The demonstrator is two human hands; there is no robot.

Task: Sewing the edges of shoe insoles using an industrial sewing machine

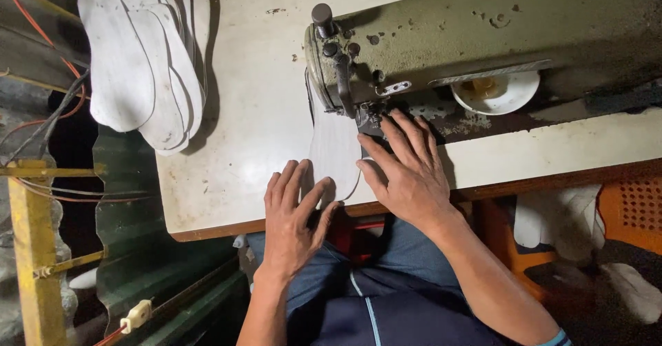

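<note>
Pressing flat with spread fingers, the left hand point(293, 215) and right hand point(407, 170) pin a white sole-shaped fabric piece point(334, 149) near the tabletop's front edge (neither hand closes around it). It runs under the worn olive-green metal sewing machine point(483, 39). A stack of similar white sole-shaped pieces point(148, 56) overhangs the cream tabletop's point(255, 63) back-left corner, with bare surface between.

Both forearms reach forward, palms down. The left hand point(293, 215) lies flat with fingers point(289, 180) spread; the right hand point(407, 173) lies flat, fingers extended forward.
</note>
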